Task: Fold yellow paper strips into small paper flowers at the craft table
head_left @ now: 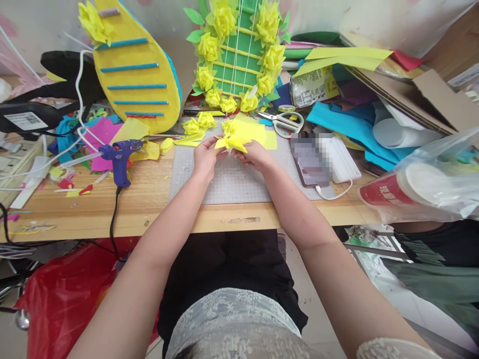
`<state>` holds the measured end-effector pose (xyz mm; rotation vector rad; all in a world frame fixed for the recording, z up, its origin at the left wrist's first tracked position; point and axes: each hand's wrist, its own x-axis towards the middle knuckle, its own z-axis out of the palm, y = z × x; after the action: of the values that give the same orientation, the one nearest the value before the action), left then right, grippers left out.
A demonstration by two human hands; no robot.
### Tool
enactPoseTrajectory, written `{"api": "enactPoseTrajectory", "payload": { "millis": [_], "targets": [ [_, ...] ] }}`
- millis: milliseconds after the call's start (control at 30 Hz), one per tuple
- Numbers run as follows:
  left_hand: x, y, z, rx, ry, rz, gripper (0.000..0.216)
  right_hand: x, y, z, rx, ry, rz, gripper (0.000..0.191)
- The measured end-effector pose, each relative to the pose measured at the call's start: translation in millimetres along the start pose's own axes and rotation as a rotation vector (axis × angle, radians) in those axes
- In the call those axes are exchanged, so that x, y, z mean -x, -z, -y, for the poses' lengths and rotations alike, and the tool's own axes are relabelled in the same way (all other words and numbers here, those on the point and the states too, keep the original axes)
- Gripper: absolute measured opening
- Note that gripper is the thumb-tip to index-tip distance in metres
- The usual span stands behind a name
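1. Yellow paper: pinched by left fingers and right fingers, both nearly closed, above the mat.
2. Can, behind the scissors: print too small to read.
3. Cup, right: white Chinese characters on red.
4. Label, far left: QR code, text illegible.

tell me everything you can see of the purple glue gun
The purple glue gun, plastic-looking, rests on the left of the wooden table, handle toward the wearer. A translucent glue stick juts from its left end; the darker nozzle end points right. A black cord runs from the handle's base over the edge. Magenta paper shows behind. Nobody holds it; whether it is on can't be told.
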<state>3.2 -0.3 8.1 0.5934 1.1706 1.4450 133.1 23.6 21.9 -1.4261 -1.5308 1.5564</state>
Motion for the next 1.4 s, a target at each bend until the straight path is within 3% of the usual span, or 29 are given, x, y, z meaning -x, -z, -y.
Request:
{"api": "enactPoseTrajectory", "payload": {
  "millis": [67, 133, 200, 267, 467, 867, 1067, 1200, 1400],
  "targets": [
    [-1, 2, 0, 0.02, 0.013, -0.012, 0.017, -4, 1, -4, 0.111, 0.119, -0.102, 0.015],
    [-3, 3, 0, 0.037, 0.024, -0.012, 0.013, -5, 2, -6, 0.185, 0.331, -0.217, 0.038],
    [-4, 4, -1, 0.041, 0.038, 0.0, 0.011, -5, 3, -7, 0.228, 0.507, -0.239, 0.055],
    [-3, 3, -1, 0.038, 0.057, 0.002, 0.011, -5, 1, -7, 0.253, 0.588, -0.224, 0.055],
    [1, 2, -4, 0.045, 0.085, 0.036, 0.012, -15, -8, -14, 0.015, 0.506, -0.221, 0.038],
    [1, 0, -4, 0.042, 0.093, 0.022, 0.014, -13, -10, -9, -0.236, 0.38, -0.175, 0.034],
    [-3, 2, -5, 0.116, 0.073, 0.015, 0.015, -9, -8, -6, -0.23, 0.303, -0.146, 0.041],
    [-4, 4, -7, 0.201, 0.045, -0.011, 0.017, -5, -7, -5, -0.183, 0.222, -0.038, 0.039],
    [-6, 5, -4, 0.207, 0.017, -0.007, 0.019, -5, -11, -7, -0.081, 0.302, -0.017, 0.034]
  ]
}}
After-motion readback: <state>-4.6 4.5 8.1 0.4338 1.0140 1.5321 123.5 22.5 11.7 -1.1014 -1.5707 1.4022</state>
